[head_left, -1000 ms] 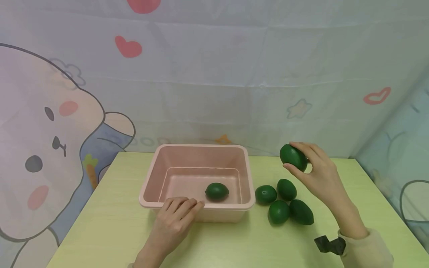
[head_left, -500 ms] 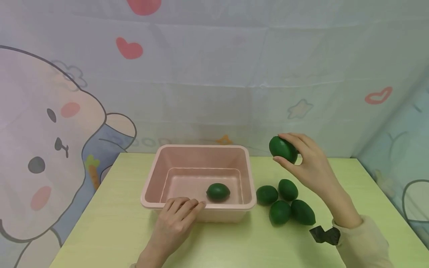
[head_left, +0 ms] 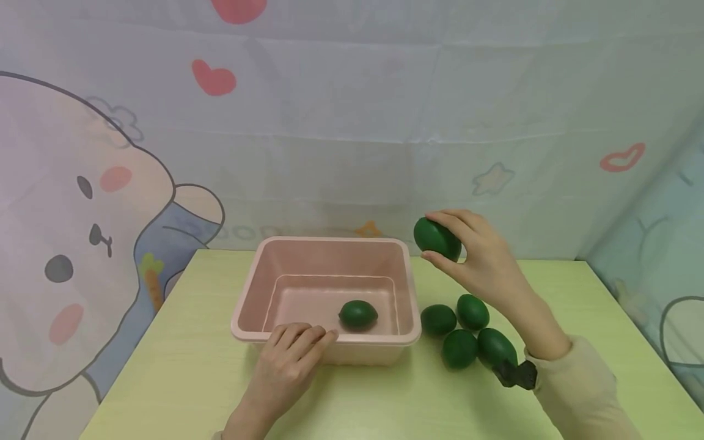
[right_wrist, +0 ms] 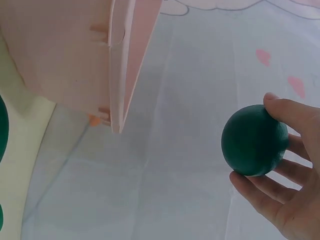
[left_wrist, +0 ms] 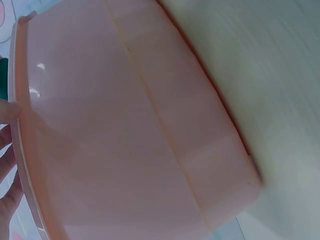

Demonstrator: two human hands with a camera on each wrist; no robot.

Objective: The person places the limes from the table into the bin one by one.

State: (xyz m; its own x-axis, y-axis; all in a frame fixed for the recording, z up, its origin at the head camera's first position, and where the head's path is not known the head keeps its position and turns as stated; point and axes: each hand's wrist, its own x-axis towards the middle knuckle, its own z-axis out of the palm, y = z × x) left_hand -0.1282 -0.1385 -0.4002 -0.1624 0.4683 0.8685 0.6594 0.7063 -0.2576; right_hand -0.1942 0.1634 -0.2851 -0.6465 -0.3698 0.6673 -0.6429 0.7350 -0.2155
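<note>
Visible from head, not left wrist: green fruit (head_left: 437,238) pinched between thumb and fingers of the right hand (head_left: 486,260), raised right of the pink bin (head_left: 330,263). Curled over the bin's near rim, covering part: left hand (head_left: 288,363). Inside, toward the right: second fruit (head_left: 358,315). On the table (head_left: 165,366), right of the bin: four more fruits (head_left: 459,349), one partly behind a black wrist piece (head_left: 517,374). Smooth, dark green, oval; rounder from right wrist.

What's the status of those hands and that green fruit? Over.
Right hand holding green fruit aloft. Left hand gripping pink tub by rim. Nothing visibly in the way.
</note>
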